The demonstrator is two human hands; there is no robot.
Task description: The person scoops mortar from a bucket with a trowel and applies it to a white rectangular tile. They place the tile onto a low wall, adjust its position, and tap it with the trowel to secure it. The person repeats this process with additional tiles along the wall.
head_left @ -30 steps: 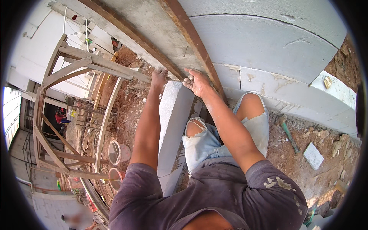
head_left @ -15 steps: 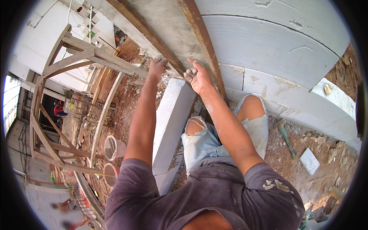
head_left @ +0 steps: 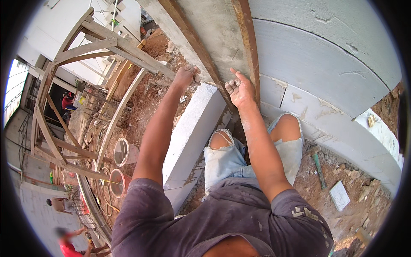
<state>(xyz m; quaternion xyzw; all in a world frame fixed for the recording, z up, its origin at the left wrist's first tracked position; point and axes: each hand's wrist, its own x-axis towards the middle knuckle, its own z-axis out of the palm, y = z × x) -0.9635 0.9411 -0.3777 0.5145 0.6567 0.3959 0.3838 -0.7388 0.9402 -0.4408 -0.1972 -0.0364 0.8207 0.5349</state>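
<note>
My left hand point(head_left: 187, 77) is closed at the left edge of a grey concrete column point(head_left: 214, 28), just above the end of a white block wall point(head_left: 188, 132). What its curled fingers hold, if anything, cannot be made out. Near the column's right-hand timber strip point(head_left: 247, 38), my right hand point(head_left: 240, 91) is turned partly palm up. Its fingers are bent inward while one digit points out toward the column; anything in its grip is too small to see. A thin nail or wire point(head_left: 235, 53) sticks out of the column face. The left timber strip point(head_left: 195, 36) runs down between my hands.
Large pale blocks point(head_left: 317, 55) form a wall at the right. A hammer point(head_left: 319, 169) and a small white block piece point(head_left: 339, 195) lie on the rubble. Timber framing point(head_left: 81, 98) and two buckets point(head_left: 121, 182) stand at left. A person in red point(head_left: 70, 248) is at lower left.
The view has shifted, so column and hands appear further right. Both hands keep nearly the same pose beside the column. A person in red shows more fully at lower left.
</note>
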